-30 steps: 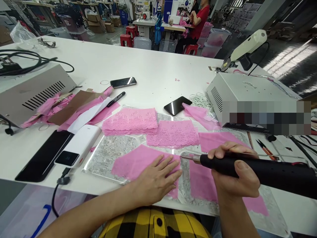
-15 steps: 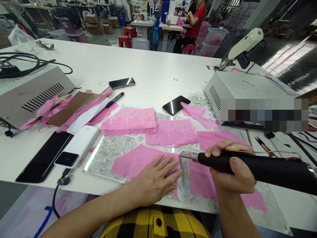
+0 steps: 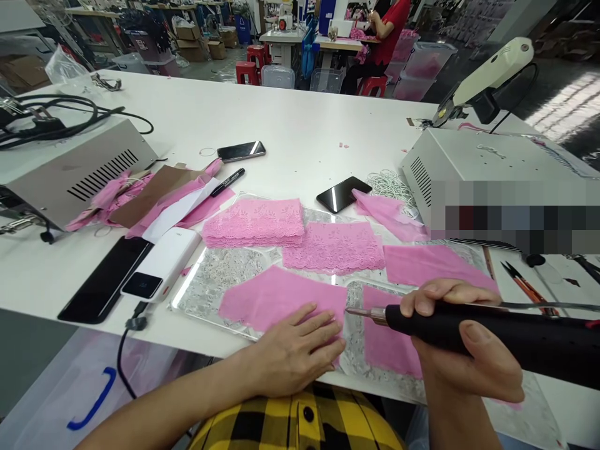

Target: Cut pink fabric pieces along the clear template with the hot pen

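Observation:
My left hand lies flat, fingers spread, pressing a pink fabric piece onto a clear cutting plate at the table's near edge. My right hand is wrapped round a black hot-knife tool. Its metal tip sits at the right edge of that fabric piece, just beyond my left fingertips. Another pink piece lies under the tool. Two pink lace stacks lie further back on the plate.
Grey boxes stand left and right, the right one carrying a white cutter. Two phones, a marker, a power bank, a black tablet, and scissors lie around. A person in red sits at a far sewing table.
The view shifted slightly; my right hand and the tool sit lower, with the tip sliding down along the fabric's right edge. My left hand stays pressed flat on the fabric.

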{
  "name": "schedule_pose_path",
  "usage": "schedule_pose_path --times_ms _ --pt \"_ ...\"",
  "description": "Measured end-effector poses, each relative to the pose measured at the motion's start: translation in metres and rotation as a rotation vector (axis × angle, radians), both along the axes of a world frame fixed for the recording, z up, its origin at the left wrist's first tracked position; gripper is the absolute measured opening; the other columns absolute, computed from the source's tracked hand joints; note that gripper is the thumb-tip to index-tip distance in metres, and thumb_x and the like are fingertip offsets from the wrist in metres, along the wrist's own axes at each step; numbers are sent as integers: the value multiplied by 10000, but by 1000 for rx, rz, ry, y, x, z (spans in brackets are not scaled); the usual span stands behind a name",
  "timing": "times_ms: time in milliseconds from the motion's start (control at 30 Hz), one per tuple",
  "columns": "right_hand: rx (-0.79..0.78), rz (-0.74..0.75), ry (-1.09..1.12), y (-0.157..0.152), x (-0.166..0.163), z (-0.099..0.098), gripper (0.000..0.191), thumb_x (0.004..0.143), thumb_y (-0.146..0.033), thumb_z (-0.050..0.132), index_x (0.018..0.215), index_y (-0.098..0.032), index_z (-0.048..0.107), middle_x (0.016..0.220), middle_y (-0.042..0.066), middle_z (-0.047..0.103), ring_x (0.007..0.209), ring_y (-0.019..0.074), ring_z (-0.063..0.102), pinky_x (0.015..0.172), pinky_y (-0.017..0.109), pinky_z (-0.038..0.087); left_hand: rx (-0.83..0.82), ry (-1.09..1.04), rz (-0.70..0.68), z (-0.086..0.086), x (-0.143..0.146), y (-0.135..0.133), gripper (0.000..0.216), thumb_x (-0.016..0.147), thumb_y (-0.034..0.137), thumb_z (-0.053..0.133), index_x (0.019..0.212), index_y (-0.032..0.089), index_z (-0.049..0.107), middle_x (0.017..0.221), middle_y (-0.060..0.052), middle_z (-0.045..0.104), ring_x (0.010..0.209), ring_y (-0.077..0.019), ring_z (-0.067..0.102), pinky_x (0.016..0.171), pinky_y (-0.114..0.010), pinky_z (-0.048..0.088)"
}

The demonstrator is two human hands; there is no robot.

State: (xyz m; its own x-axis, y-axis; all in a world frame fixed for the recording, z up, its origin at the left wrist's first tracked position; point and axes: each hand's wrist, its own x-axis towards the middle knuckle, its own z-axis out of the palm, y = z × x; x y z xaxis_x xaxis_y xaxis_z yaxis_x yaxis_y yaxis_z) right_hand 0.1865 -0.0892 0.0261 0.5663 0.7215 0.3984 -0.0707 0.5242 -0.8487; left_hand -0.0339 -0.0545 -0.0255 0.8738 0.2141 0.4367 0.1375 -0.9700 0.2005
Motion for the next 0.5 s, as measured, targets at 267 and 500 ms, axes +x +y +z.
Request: schedule_pose_path --times_ms 267,500 --pt "35 50 -36 1 -3 -1 156 698 -281 640 819 -181 642 748 18 593 555 127 532 459 308 501 26 9 -6 2 1 1 313 1001 305 489 1241 132 591 1301 -73 642 1287 -213 532 1173 -398 330" --pt "35 86 -60 0 -3 -2 122 737 -256 644 837 -187 639 769 24 591 584 133 547 503 320 516 27 -1 -33 2 0 2 300 1000 303 488 1212 125 605 1254 -85 665 1253 -211 557 1148 -401 365"
